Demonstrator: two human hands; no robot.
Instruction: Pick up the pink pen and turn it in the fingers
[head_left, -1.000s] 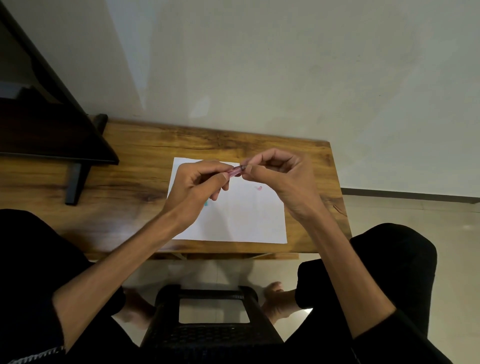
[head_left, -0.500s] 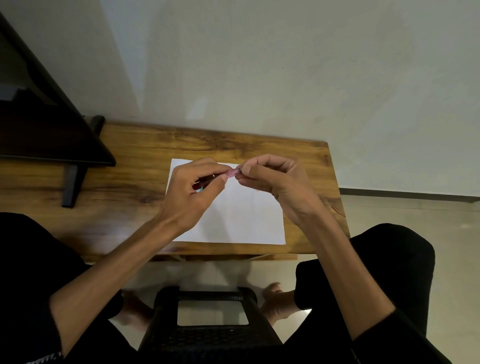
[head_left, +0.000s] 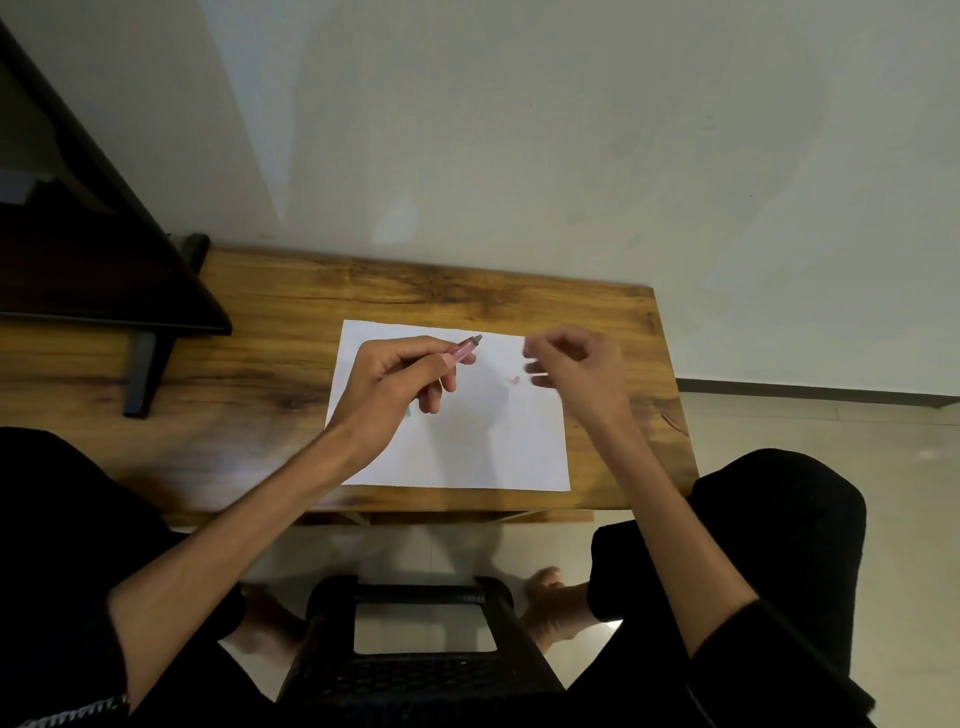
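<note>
The left hand (head_left: 395, 389) grips a pink pen (head_left: 464, 351), fingers curled round its barrel, above white paper (head_left: 467, 441) on the desk (head_left: 260, 374). The blurred right hand (head_left: 576, 369) hovers nearby; its finger state is unclear. Keeping the pen steady would help.

Dim, flat indoor light fills the head view, leaving the pale wall (head_left: 571, 130) a grey-green cast. A brighter wedge of light falls down the wall at upper left, with a faint pale patch just above the wooden table (head_left: 467, 291). The white sheet of paper (head_left: 467, 447) is the brightest area, and a soft grey shadow crosses its middle. The right hand (head_left: 576, 369) is smeared by motion blur at the fingertips, while the left hand (head_left: 400, 389) and its pink pen (head_left: 465, 351) stay fairly sharp. Wide-angle distortion bends the table's edges and the dark TV screen (head_left: 78, 249). The black clothing below loses all detail. The glossy floor tiles (head_left: 779, 431) carry a dull reflection.
</note>
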